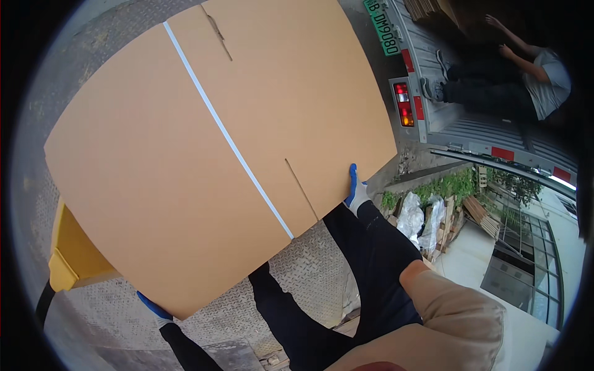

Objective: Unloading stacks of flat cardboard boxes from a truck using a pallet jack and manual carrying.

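A large flat piece of brown cardboard (167, 148), perhaps a bundle of flattened boxes, fills most of the view in front of me. A white strap (219, 122) runs across it, and slits cut into its face. My right hand (357, 188), in a blue and pale grey glove, grips its near right edge with the thumb on top. At the near left corner, my left hand (153, 307), gloved the same way, holds the edge; most of its fingers are hidden beneath the board.
Metal tread-plate flooring (306, 266) lies under my legs. A yellow object (77, 250) stands at the left. Back right is a truck bed (464, 127) with a tail light (403, 105), a person (526, 80) and stacked cardboard (427, 11). Wooden pallets (447, 232) and plastic wrap (410, 222) lie right.
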`<state>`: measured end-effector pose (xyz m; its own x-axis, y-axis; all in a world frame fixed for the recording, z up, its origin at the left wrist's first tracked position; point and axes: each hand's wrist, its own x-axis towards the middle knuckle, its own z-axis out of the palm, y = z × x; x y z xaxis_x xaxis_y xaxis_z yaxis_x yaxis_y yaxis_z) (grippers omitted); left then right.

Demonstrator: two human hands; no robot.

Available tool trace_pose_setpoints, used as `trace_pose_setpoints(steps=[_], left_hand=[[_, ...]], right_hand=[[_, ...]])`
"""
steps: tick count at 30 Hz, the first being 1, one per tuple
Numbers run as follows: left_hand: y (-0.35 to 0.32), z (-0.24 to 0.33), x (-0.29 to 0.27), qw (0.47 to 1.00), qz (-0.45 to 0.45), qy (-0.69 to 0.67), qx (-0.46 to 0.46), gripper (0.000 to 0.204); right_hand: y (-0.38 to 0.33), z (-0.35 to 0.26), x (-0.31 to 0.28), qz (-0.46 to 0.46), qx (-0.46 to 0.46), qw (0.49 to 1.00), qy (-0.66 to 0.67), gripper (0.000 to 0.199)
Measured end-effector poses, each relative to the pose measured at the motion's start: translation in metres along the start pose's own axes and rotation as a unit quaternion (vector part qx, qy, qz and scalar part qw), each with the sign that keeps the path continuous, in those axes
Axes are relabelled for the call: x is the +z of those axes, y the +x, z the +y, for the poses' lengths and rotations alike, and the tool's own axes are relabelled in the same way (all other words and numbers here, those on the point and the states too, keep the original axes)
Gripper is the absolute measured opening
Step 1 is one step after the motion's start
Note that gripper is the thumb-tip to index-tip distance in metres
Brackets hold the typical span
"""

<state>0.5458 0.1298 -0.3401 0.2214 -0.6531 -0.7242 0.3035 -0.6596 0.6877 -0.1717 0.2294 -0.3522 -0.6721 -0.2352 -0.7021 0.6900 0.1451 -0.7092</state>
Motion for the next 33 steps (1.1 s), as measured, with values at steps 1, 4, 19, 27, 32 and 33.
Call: trace_pose_setpoints(steps=[1,4,19,27,32,33], left_hand=[[-0.005,0.0,0.0,1.0,-0.018,0.001,-0.007,0.056],[-0.017,0.004,-0.004,0.998,-0.056,0.013,-0.003,0.058],[-0.276,0.097,0.051,0.97,-0.009,0.243,-0.01,0.069],[-0.393,0.103,0.141,0.977,0.055,0.207,-0.012,0.066],[-0.462,0.148,0.22,0.978,0.066,0.188,-0.065,0.064],[-0.477,0.154,0.235,0.978,0.074,0.182,-0.073,0.063]], right_hand=[[0.001,0.0,-0.002,0.004,-0.001,1.0,-0.027,0.058],[0.007,-0.007,-0.008,0.002,0.021,0.999,-0.05,0.058],[-0.053,0.071,-0.077,-0.204,0.088,0.935,0.276,0.073],[-0.135,-0.04,-0.049,-0.191,0.032,0.941,0.277,0.078],[-0.14,-0.119,-0.053,-0.27,-0.048,0.947,0.168,0.086],[-0.141,-0.14,-0.048,-0.278,-0.047,0.942,0.183,0.087]])
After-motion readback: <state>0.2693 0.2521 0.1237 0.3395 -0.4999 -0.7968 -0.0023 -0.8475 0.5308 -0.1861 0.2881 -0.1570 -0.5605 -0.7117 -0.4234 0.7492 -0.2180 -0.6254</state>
